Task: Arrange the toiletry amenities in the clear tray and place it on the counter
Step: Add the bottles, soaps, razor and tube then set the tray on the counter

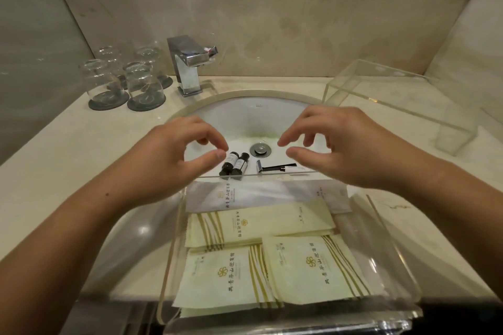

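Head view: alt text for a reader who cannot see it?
The left hand and right hand hover empty over a sink, above the far edge of a clear tray of cream packets. Two dark bottles and a razor lie near the drain.

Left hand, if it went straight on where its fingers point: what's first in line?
Probably the bottles, just beyond the left hand at the far end of the tray. How high the hand is above them is unclear.

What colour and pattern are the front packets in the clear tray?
Pale yellow packets with gold stripes and a flower logo, clearest in the head view.
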`<state>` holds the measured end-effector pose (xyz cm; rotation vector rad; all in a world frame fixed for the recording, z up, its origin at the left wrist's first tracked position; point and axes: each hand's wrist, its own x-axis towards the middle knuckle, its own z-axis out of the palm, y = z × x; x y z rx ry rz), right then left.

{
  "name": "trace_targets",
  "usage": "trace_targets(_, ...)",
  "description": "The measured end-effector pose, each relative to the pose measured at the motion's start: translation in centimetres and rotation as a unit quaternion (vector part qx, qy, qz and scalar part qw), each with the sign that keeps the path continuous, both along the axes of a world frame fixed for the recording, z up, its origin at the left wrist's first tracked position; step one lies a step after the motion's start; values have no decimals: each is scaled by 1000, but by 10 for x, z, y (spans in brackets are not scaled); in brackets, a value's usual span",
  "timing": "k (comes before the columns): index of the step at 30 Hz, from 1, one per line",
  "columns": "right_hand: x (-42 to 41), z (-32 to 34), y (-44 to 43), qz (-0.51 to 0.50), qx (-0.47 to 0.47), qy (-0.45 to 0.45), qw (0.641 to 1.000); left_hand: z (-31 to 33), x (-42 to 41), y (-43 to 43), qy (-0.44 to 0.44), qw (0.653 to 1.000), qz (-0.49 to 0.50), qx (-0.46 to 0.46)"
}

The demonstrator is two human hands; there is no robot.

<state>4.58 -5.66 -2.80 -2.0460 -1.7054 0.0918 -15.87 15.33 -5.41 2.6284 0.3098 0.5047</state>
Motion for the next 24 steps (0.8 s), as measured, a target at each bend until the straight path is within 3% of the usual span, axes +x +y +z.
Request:
trace_targets(11,54,-44,84,26,-124,-30,992,-54,69,69,166,984,52,40)
trace_targets(24,79,-114,164,118,-287,-84,947,-86,134,96,331,936,96,75)
